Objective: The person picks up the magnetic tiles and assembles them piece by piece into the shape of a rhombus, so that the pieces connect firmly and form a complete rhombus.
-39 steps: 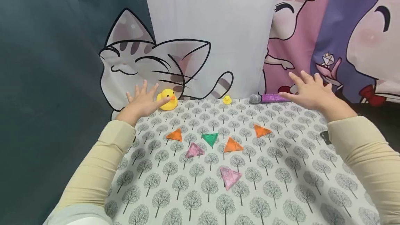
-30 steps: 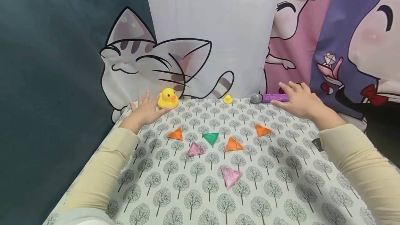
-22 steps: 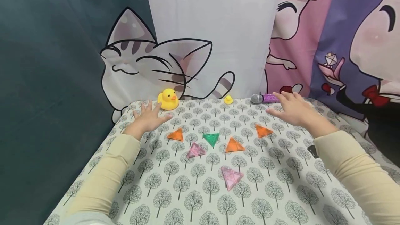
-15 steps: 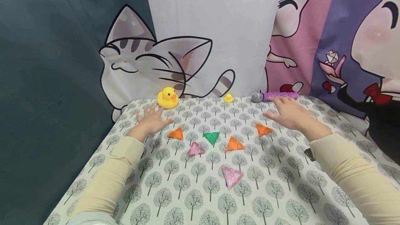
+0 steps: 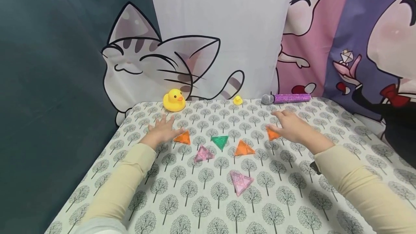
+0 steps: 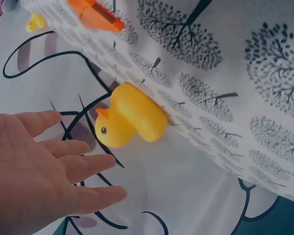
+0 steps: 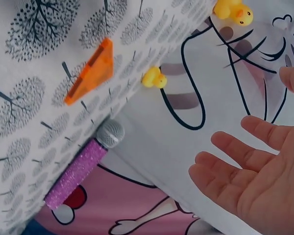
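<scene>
Head: orange triangles [image 5: 244,149] inside table edges [image 5: 212,103]

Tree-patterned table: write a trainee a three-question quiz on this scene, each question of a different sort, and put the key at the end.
1. Multiple choice: what colour is the handle of the microphone lying at the back of the table?
a) green
b) purple
c) white
2. True or false: the large yellow duck shows, at least in part, in the head view and in both wrist views.
3. Fill in the blank: in the head view, the right hand partly covers a triangle whose colour is ____.

Key: 1. b; 2. true; 3. orange.
</scene>
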